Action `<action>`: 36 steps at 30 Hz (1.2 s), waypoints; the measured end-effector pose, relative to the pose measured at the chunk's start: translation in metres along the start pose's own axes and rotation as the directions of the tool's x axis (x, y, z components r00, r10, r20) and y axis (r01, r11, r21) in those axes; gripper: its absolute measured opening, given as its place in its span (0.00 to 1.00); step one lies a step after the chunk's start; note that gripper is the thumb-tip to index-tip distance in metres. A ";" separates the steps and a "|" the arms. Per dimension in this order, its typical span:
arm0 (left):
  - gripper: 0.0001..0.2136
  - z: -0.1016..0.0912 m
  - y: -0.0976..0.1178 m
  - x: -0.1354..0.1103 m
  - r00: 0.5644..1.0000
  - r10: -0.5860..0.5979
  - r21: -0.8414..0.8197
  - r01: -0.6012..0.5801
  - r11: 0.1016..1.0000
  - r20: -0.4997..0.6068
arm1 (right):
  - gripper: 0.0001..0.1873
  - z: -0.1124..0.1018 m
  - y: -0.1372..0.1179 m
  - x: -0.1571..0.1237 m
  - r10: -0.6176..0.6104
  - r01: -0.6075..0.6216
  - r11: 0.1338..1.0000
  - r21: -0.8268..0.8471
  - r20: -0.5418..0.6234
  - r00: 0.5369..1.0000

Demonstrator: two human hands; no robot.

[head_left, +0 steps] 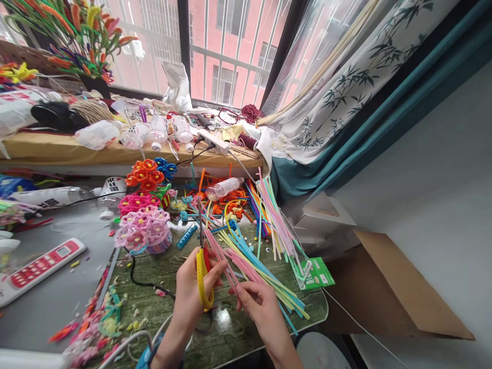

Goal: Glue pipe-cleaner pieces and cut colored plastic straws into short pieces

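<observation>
- Over the green tabletop (163, 266), between your hands: pink pipe cleaners (220, 251), slanting far-left to near-right.
- Your right hand (258, 306): fingertips pinched on their near end.
- Your left hand (192, 287): clamped on yellow-handled scissors (200, 274), thumb at the stems, blades pointing away.

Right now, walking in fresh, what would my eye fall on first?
Probably the yellow-handled scissors in the left hand, and pink stems it shares with the right hand. Left of them, pink flowers cluster on the green table. Upper left, a bright bouquet stands by the window.
</observation>
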State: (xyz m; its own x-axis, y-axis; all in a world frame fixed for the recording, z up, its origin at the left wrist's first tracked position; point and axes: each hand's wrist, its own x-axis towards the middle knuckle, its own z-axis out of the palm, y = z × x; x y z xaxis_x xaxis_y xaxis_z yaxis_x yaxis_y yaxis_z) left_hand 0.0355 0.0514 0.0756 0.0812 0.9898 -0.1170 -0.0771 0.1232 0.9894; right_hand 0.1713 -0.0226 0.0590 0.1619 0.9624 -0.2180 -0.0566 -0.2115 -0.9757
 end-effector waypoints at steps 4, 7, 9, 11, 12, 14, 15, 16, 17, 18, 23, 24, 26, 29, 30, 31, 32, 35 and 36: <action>0.16 0.001 -0.001 -0.001 1.000 -0.012 -0.001 0.012 1.000 0.000 | 0.24 -0.001 0.001 0.000 0.003 -0.003 1.000 -0.012 -0.005 1.000; 0.16 0.002 0.001 -0.003 0.999 -0.035 -0.011 0.035 0.999 -0.011 | 0.24 0.000 0.003 0.000 -0.005 0.005 1.000 -0.027 -0.010 1.000; 0.16 0.003 0.004 -0.004 0.998 -0.057 -0.018 0.057 0.998 -0.019 | 0.24 0.000 0.003 0.000 -0.017 0.016 0.999 -0.044 -0.016 1.000; 0.17 0.004 0.006 -0.005 0.997 -0.074 -0.021 0.073 0.997 -0.028 | 0.23 0.000 0.004 -0.001 -0.028 0.026 0.998 -0.063 -0.025 0.999; 0.17 0.005 0.006 -0.005 0.996 -0.079 -0.025 0.079 0.997 -0.030 | 0.23 0.001 0.004 -0.001 -0.032 0.030 0.997 -0.069 -0.029 0.999; 0.17 0.005 0.007 -0.006 0.996 -0.086 -0.037 0.085 0.996 -0.024 | 0.23 0.000 0.005 -0.001 -0.040 0.037 0.996 -0.079 -0.029 0.999; 0.17 0.005 0.007 -0.006 0.996 -0.087 -0.046 0.086 0.995 -0.019 | 0.23 0.000 0.006 -0.001 -0.043 0.041 0.996 -0.082 -0.026 0.999; 0.17 0.005 0.007 -0.007 0.996 -0.087 -0.054 0.087 0.995 -0.015 | 0.23 0.000 0.006 -0.001 -0.046 0.043 0.996 -0.084 -0.025 0.999; 0.17 0.005 0.007 -0.007 0.996 -0.091 -0.058 0.090 0.994 -0.013 | 0.23 0.000 0.007 0.000 -0.048 0.046 0.995 -0.084 -0.025 0.999; 0.17 0.005 0.007 -0.007 0.996 -0.092 -0.061 0.091 0.994 -0.014 | 0.23 0.000 0.007 0.000 -0.050 0.047 0.995 -0.086 -0.028 0.998; 0.16 0.006 0.007 -0.007 0.995 -0.096 -0.077 0.095 0.993 -0.012 | 0.23 0.000 0.006 -0.001 -0.048 0.045 0.993 -0.108 -0.026 0.999; 0.16 0.006 0.007 -0.007 0.995 -0.095 -0.079 0.094 0.992 -0.011 | 0.23 0.000 0.006 -0.001 -0.047 0.044 0.993 -0.114 -0.024 0.999; 0.16 0.006 0.007 -0.007 0.996 -0.093 -0.081 0.092 0.992 -0.016 | 0.23 0.001 0.005 -0.001 -0.047 0.044 0.991 -0.123 -0.020 0.999; 0.16 0.006 0.006 -0.007 0.996 -0.088 -0.083 0.086 0.993 -0.023 | 0.24 0.001 0.005 -0.002 -0.051 0.049 0.990 -0.129 -0.014 0.999; 0.16 0.006 0.006 -0.007 0.996 -0.087 -0.085 0.085 0.993 -0.023 | 0.24 0.001 0.005 -0.002 -0.054 0.052 0.990 -0.131 -0.013 0.998; 0.16 0.005 0.007 -0.007 0.996 -0.087 -0.086 0.085 0.993 -0.022 | 0.24 0.001 0.005 -0.002 -0.058 0.055 0.989 -0.134 -0.014 0.998; 0.16 0.005 0.007 -0.007 0.996 -0.087 -0.087 0.085 0.993 -0.022 | 0.23 0.001 0.005 -0.002 -0.060 0.058 0.989 -0.139 -0.015 0.998; 0.16 0.005 0.007 -0.008 0.997 -0.080 -0.095 0.078 0.992 -0.021 | 0.23 0.000 0.007 -0.002 -0.066 0.064 0.984 -0.166 -0.008 0.998; 0.17 0.005 0.006 -0.007 0.997 -0.077 -0.098 0.075 0.992 -0.018 | 0.24 -0.001 0.007 -0.002 -0.064 0.062 0.983 -0.175 -0.004 0.998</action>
State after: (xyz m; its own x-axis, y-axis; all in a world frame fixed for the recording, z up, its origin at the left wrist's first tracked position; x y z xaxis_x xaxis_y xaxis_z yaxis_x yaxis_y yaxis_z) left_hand 0.0390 0.0446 0.0827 0.0691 0.9784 -0.1946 -0.1679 0.2037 0.9645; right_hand 0.1714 -0.0261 0.0523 0.1690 0.9733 -0.1553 0.1272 -0.1778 -0.9758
